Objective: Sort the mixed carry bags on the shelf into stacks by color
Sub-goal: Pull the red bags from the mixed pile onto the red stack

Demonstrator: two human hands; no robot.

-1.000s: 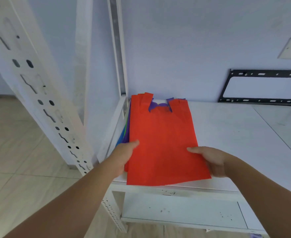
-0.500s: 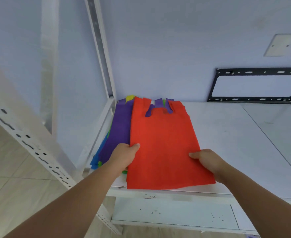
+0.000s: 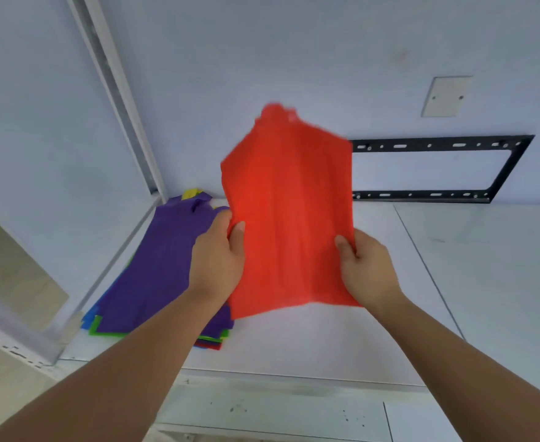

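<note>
We hold a red carry bag (image 3: 289,218) up in the middle of the frame, clear of the white shelf (image 3: 326,339). Our left hand (image 3: 219,260) grips its left edge, with the thumb on the front of the fabric and the other fingers hidden behind it. Our right hand (image 3: 369,266) pinches the lower right edge the same way, thumb on the front. The bag hangs between the two hands, bowed and slightly creased. Its top end is blurred in front of the wall, and we cannot make out its handles.

To the lower left of the red bag, the mixed pile (image 3: 125,317) lies flat on the shelf, close to the left rear corner. A purple bag (image 3: 160,256) is on top. A green edge (image 3: 97,327) and a blue edge (image 3: 87,317) stick out at the pile's near left corner. A yellow strip (image 3: 190,193) shows at its far end, and red edges (image 3: 209,346) show at the near right corner, beside our left forearm.

An upright post (image 3: 122,100) of the rack runs diagonally through the upper left of the frame. On the wall at the right, a black bracket (image 3: 437,145) is partly hidden behind the red bag, and a pale wall plate (image 3: 446,96) sits above it. A lower shelf board (image 3: 278,409) shows along the bottom of the frame.
</note>
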